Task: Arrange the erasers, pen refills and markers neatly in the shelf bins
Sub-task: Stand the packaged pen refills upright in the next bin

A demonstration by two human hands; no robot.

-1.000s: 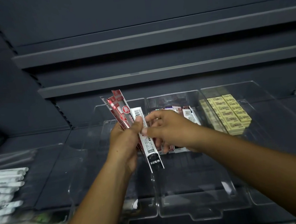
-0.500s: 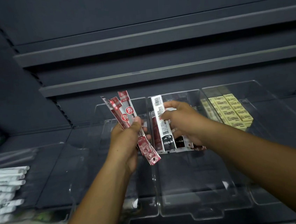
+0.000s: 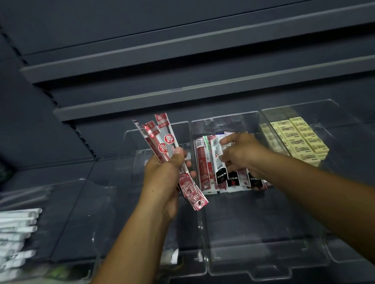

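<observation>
My left hand (image 3: 165, 174) grips a fanned bunch of red pen refill packs (image 3: 158, 142) above the left clear bin (image 3: 143, 216). Over the middle clear bin (image 3: 264, 261), my right hand (image 3: 241, 154) reaches down, its fingers on a white-and-black refill pack (image 3: 218, 161) that lies among a row of refill packs (image 3: 208, 176) at the bin's back. Yellow erasers (image 3: 297, 139) are stacked in rows in the right clear bin (image 3: 349, 194). White markers (image 3: 8, 230) lie side by side in a tray at the far left.
Two dark shelf boards (image 3: 199, 89) jut out above the bins. A wide clear tray (image 3: 70, 223) stands between the markers and the left bin. Something white and crumpled (image 3: 171, 257) lies at the front of the left bin.
My right hand has carried the white-and-black refill pack from the left hand's bunch down into the middle bin. The left hand still holds the red packs, almost unmoved.
</observation>
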